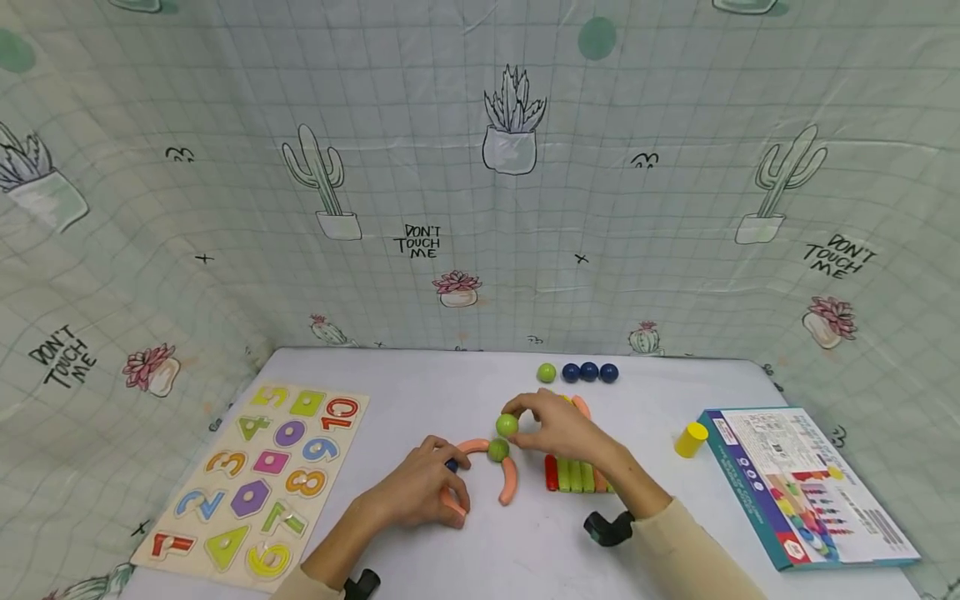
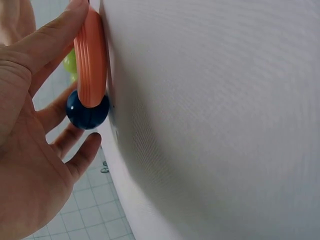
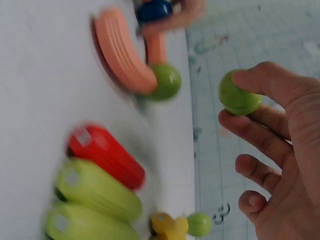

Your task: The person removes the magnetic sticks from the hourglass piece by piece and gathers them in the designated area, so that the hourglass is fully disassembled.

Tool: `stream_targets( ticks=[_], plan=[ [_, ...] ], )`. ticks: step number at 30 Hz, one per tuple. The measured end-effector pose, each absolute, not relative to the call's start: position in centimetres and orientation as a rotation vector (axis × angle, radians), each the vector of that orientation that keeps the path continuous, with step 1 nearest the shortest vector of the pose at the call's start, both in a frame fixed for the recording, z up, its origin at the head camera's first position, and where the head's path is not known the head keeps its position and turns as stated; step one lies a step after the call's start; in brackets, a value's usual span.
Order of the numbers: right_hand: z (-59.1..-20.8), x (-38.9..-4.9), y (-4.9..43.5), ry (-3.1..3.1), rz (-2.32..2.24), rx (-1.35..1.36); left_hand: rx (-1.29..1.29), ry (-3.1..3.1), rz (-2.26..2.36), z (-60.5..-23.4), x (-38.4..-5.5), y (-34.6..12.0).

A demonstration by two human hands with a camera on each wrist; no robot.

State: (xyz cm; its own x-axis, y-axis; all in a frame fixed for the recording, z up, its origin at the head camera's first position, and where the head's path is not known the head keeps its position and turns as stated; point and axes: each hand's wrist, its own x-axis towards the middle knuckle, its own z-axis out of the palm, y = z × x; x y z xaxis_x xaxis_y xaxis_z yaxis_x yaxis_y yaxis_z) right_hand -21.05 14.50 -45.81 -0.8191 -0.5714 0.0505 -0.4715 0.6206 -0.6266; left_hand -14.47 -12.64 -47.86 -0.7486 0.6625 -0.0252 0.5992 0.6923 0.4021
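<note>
My left hand [image 1: 423, 487] pinches a curved orange stick [image 2: 91, 60] between thumb and finger, low over the white table. A dark blue ball [image 2: 87, 112] sits at that stick's end, under the left fingers. From there another curved orange stick [image 1: 473, 446] leads to a green ball [image 1: 498, 451], where a third curved stick [image 1: 508, 482] bends toward the front. Just behind this joint, my right hand [image 1: 555, 425] holds a second green ball [image 3: 240, 95] with thumb and fingertips, raised off the table in the right wrist view.
Right of the joined pieces lie a red stick [image 1: 552, 473] and several green sticks [image 1: 576, 477]. Behind them, a loose green ball [image 1: 547, 372] lines up with three blue balls [image 1: 589, 372]. A number puzzle board [image 1: 193, 565] lies left; a yellow cylinder [image 1: 691, 440] and printed box [image 1: 817, 492] stand right.
</note>
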Motion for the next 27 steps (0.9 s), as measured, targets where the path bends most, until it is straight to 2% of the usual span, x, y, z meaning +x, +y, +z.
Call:
stream_targets(
  ticks=[5,13,27],
  plan=[
    [-45.9,-25.2,15.4,2.813,-0.916,-0.765,1.000,2.726,0.580,-48.0,-14.3,-12.8],
    [-46.1,-29.4,15.9,2.934,-0.798,-0.693,0.990,2.719,0.600,-48.0,-14.4,-12.9],
    [-47.8,-31.1,15.6,3.051,-0.605,-0.666,1.002,2.722,0.576,-47.9,-14.3,-12.8]
  ],
)
